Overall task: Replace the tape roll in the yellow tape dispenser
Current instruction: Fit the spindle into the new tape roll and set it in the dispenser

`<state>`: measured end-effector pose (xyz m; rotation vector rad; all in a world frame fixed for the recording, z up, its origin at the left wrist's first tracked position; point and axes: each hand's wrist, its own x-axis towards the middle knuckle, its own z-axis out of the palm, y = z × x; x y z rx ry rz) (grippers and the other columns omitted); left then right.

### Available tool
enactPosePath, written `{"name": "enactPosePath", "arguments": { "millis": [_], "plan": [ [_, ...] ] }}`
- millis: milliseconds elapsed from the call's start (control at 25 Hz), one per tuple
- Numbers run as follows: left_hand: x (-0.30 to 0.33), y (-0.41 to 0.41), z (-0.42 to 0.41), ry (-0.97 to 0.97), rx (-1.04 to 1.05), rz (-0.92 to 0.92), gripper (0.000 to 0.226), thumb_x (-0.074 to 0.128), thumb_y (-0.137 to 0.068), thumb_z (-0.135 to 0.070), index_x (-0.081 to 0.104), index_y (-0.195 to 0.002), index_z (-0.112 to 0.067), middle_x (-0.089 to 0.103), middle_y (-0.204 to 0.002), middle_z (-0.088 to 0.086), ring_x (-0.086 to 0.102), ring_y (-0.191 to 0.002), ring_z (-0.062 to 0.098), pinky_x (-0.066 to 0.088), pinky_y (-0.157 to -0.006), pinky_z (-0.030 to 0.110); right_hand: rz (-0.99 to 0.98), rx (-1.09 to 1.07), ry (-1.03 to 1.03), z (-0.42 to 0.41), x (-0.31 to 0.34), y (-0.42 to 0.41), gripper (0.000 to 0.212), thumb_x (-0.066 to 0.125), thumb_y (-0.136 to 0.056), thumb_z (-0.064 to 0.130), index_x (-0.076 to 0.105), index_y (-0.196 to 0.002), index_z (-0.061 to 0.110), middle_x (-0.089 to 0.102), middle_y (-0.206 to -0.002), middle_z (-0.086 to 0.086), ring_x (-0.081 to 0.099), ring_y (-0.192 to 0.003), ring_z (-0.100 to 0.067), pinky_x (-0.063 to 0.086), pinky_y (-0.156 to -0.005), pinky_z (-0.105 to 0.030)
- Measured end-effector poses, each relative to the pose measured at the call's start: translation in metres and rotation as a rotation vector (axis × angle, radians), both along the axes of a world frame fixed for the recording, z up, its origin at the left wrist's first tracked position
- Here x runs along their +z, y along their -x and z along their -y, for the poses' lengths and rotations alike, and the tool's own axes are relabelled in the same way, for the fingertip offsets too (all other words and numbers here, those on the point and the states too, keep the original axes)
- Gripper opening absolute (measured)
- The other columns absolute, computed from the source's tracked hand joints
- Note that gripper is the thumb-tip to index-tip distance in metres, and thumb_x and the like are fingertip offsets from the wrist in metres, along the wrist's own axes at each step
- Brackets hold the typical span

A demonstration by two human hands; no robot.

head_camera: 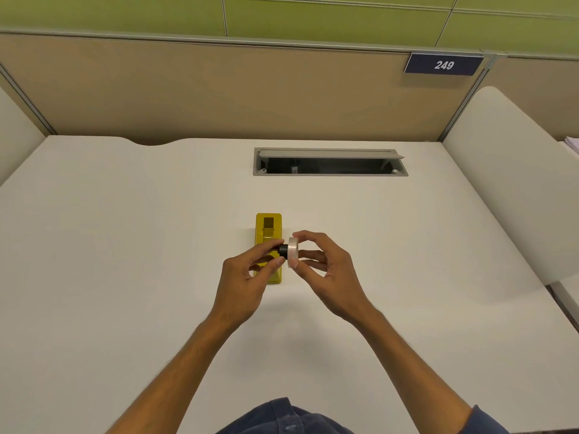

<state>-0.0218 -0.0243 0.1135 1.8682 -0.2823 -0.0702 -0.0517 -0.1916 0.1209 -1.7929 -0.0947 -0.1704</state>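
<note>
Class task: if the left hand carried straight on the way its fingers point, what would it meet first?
Probably the tape roll held by the right hand; the left hand already pinches the black core.

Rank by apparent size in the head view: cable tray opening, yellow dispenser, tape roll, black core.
1. cable tray opening
2. yellow dispenser, partly hidden by the left hand
3. tape roll
4. black core

The roll and the core are held above the desk, nearer the camera.

Above the white tabletop (125,245), the right hand (326,270) pinches a clear tape roll (293,252) at its rim, while the left hand (247,277) pinches a black core (283,250) touching the roll's side. The yellow dispenser (268,233) lies on the tabletop behind the left fingers (275,261). An open cable slot (329,162) sits well beyond it.
</note>
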Motion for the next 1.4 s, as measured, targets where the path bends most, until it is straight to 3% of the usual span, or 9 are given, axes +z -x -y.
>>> {"name": "enactPosePath", "arguments": {
  "millis": [240,440,560,800,960,1120,1280,1400],
  "plan": [
    [0.004,0.002,0.0,-0.048,-0.033,0.02,0.035,0.061,-0.088,-0.027,0.056,-0.118,-0.044,0.063,-0.112,-0.022,0.061,-0.101,-0.002,0.046,-0.081,0.004,0.009,0.034,0.024,-0.001,0.002,0.001,0.035,0.068,-0.088,0.022,0.057,-0.122,0.026,0.059,-0.125,0.008,0.062,-0.109,-0.01,0.051,-0.089,-0.017],
    [0.001,-0.001,-0.003,-0.005,-0.023,-0.032,0.036,0.062,-0.088,-0.022,0.06,-0.122,-0.033,0.066,-0.117,-0.013,0.063,-0.106,0.003,0.05,-0.094,0.024,-0.043,0.021,0.115,-0.003,0.002,0.001,0.049,0.07,-0.083,0.042,0.052,-0.129,0.036,0.056,-0.127,0.017,0.06,-0.109,-0.001,0.051,-0.087,-0.018],
    [0.001,-0.001,-0.003,-0.007,-0.013,-0.038,0.036,0.064,-0.086,-0.023,0.06,-0.119,-0.037,0.065,-0.115,-0.017,0.063,-0.103,-0.001,0.051,-0.094,0.024,-0.002,-0.12,0.194,-0.006,0.002,0.002,0.059,0.07,-0.076,0.057,0.05,-0.129,0.037,0.058,-0.119,0.019,0.058,-0.106,-0.001,0.05,-0.084,-0.02],
    [-0.001,0.001,-0.004,0.028,-0.017,-0.008,0.035,0.066,-0.084,-0.022,0.063,-0.116,-0.036,0.068,-0.113,-0.013,0.064,-0.103,-0.002,0.051,-0.085,0.013,0.155,-0.436,0.378,-0.025,-0.002,0.01,0.025,0.07,-0.079,0.053,0.069,-0.088,0.03,0.069,-0.08,0.015,0.063,-0.073,-0.004,0.053,-0.061,-0.027],
    [-0.001,0.001,-0.002,0.053,-0.003,-0.008,0.039,0.067,-0.083,-0.012,0.063,-0.109,-0.041,0.069,-0.111,-0.012,0.065,-0.098,-0.005,0.051,-0.081,0.011,0.079,-0.518,0.531,-0.032,0.005,0.009,0.029,0.069,-0.075,0.059,0.071,-0.083,0.03,0.071,-0.075,0.016,0.06,-0.063,0.0,0.042,-0.053,-0.015],
    [-0.001,0.002,0.001,0.03,-0.006,0.037,0.043,0.072,-0.079,-0.015,0.061,-0.113,-0.039,0.068,-0.115,-0.008,0.065,-0.097,-0.005,0.05,-0.081,0.009,0.041,-0.583,0.614,-0.036,0.013,0.005,0.024,0.071,-0.075,0.054,0.072,-0.079,0.03,0.072,-0.071,0.014,0.064,-0.062,-0.004,0.042,-0.054,-0.022],
    [-0.001,-0.003,0.004,-0.105,-0.017,0.114,0.063,0.077,-0.071,-0.033,0.049,-0.128,-0.036,0.056,-0.121,-0.022,0.062,-0.103,0.003,0.052,-0.085,0.018,0.029,-0.574,0.613,-0.038,0.016,0.003,0.026,0.069,-0.075,0.056,0.072,-0.08,0.031,0.072,-0.072,0.014,0.064,-0.065,-0.004,0.04,-0.054,-0.02],
    [-0.002,-0.006,0.007,-0.127,-0.064,0.105,0.064,0.073,-0.077,-0.025,0.044,-0.13,-0.046,0.056,-0.123,-0.02,0.059,-0.104,0.006,0.053,-0.09,0.027,0.036,-0.553,0.619,-0.038,0.013,0.002,0.027,0.067,-0.076,0.057,0.072,-0.08,0.031,0.072,-0.073,0.015,0.064,-0.064,-0.003,0.038,-0.053,-0.015]
  ]
}}
